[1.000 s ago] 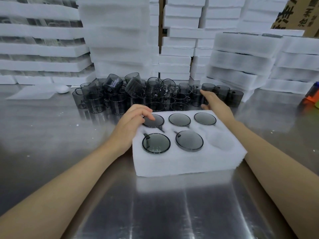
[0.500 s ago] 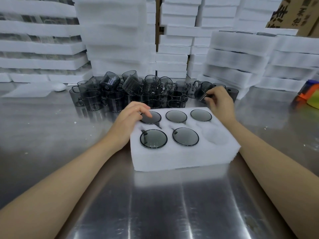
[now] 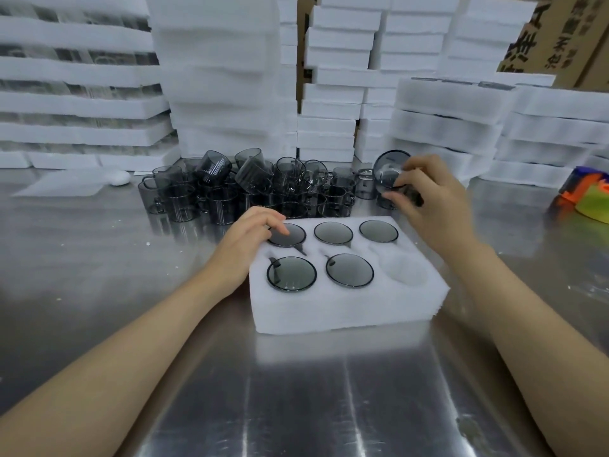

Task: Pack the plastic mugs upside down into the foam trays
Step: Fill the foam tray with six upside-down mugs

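A white foam tray (image 3: 342, 308) lies on the steel table in front of me. Several smoky grey plastic mugs sit upside down in its pockets; the front right pocket (image 3: 402, 273) holds nothing. My left hand (image 3: 250, 239) rests on the tray's back left corner, its fingertips on the back left mug (image 3: 290, 235). My right hand (image 3: 425, 199) holds a grey mug (image 3: 389, 169) in the air, tilted on its side, behind and above the tray's right end. A pile of loose mugs (image 3: 250, 189) stands behind the tray.
Tall stacks of white foam trays (image 3: 217, 77) wall off the back of the table, with lower stacks (image 3: 448, 120) at the right. A cardboard box (image 3: 566, 34) sits at top right. An orange and green object (image 3: 590, 199) lies at the right edge.
My right hand has taken a mug from the pile's right end and lifted it, tipping it sideways. The left hand has stayed on the back left mug.
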